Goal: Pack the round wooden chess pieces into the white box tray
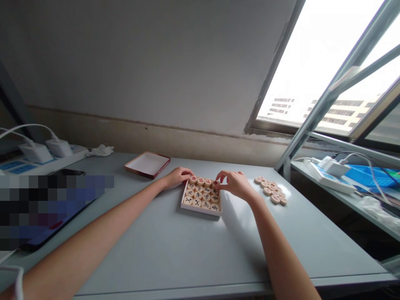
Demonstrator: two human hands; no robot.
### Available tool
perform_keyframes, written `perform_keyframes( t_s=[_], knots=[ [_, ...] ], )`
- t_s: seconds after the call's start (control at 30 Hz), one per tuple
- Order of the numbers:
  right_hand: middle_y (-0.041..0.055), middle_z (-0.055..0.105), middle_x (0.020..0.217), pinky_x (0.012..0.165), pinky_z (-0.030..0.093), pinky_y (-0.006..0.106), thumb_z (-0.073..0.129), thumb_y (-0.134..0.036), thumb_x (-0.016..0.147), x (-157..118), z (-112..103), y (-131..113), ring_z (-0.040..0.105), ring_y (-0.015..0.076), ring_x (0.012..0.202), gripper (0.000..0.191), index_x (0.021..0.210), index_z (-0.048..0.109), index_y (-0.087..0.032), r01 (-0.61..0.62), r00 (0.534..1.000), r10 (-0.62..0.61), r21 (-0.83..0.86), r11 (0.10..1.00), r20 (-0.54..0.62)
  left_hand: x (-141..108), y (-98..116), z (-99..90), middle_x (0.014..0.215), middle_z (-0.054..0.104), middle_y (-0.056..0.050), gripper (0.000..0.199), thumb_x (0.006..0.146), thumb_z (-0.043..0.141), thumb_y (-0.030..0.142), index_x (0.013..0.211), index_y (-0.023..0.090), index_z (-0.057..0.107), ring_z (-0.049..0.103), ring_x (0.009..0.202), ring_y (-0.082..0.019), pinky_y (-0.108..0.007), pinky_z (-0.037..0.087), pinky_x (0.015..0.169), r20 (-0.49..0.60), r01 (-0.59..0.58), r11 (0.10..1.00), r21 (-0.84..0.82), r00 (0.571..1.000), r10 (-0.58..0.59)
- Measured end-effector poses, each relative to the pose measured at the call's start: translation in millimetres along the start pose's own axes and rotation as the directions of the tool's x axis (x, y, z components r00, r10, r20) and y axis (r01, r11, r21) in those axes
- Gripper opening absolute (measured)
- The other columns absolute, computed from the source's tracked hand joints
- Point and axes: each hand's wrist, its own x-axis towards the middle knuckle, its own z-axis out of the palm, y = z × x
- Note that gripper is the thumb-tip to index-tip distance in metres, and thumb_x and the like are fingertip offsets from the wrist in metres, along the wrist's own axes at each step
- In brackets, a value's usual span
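Observation:
A shallow box point(201, 211) with a pale rim sits mid-table, filled with rows of round wooden Chinese chess pieces point(198, 195). Most show black characters; the back row has red ones. My left hand point(178, 177) grips the box at its back left corner, fingers curled over the edge. At the opposite back corner, the thumb and forefinger of my right hand point(236, 184) close on a red-marked Chinese chess piece point(215, 183). To the right, several loose Chinese chess pieces point(271, 190) lie in a flat group on the table.
An upturned box lid point(148, 164) with a red edge lies behind my left hand. A power strip point(67, 158) with white plugs and a phone point(71, 172) are at left, near a pixelated screen. On the right, a shelf point(368, 208) holds another power strip point(331, 177) below the window.

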Motion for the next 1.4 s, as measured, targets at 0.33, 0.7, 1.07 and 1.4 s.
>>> perform_keyframes(
  t_s=[0.33,0.7,1.07,1.4],
  knots=[
    [-0.0042,0.065,0.080,0.074,0.030,0.032,0.057,-0.040,0.072,-0.6,1.7,2.6,0.056,0.0152,0.073,0.016,0.082,0.059,-0.027,-0.008,1.000,0.008,0.007,1.000,0.030,-0.8,1.7,0.8,0.087,0.065,-0.006,0.029,0.069,0.042,0.027,0.083,0.013,0.064,0.056,0.084,-0.020,-0.025,0.040,0.073,-0.007,0.003,1.000,-0.023,1.000,-0.003],
    [-0.0031,0.063,0.077,0.069,0.031,0.029,0.058,-0.040,0.071,1.2,3.9,4.6,0.056,0.0146,0.071,0.018,0.082,0.058,-0.025,-0.009,1.000,0.009,-0.018,1.000,0.003,0.7,-0.5,1.3,0.086,0.066,-0.006,0.031,0.069,0.044,0.029,0.085,0.012,0.064,0.056,0.084,-0.020,-0.025,0.041,0.074,0.000,0.009,0.999,-0.042,1.000,-0.009],
    [-0.0031,0.062,0.084,0.070,0.030,0.030,0.057,-0.040,0.072,2.3,6.6,6.2,0.054,0.0151,0.077,0.015,0.081,0.059,-0.027,0.018,1.000,-0.018,0.007,1.000,-0.007,0.1,-0.2,0.6,0.086,0.065,-0.005,0.031,0.069,0.044,0.029,0.085,0.012,0.064,0.056,0.083,-0.019,-0.024,0.040,0.072,0.012,-0.005,0.999,-0.049,1.000,0.006],
    [-0.0022,0.062,0.085,0.069,0.031,0.030,0.055,-0.043,0.073,1.9,6.8,5.4,0.054,0.0154,0.075,0.019,0.082,0.058,-0.027,0.028,1.000,-0.028,0.012,1.000,-0.009,1.8,-5.1,0.5,0.079,0.064,-0.005,0.035,0.074,0.040,0.033,0.084,0.010,0.064,0.054,0.073,-0.017,-0.024,0.039,0.065,0.024,0.010,0.994,-0.104,1.000,-0.008]
  ],
)
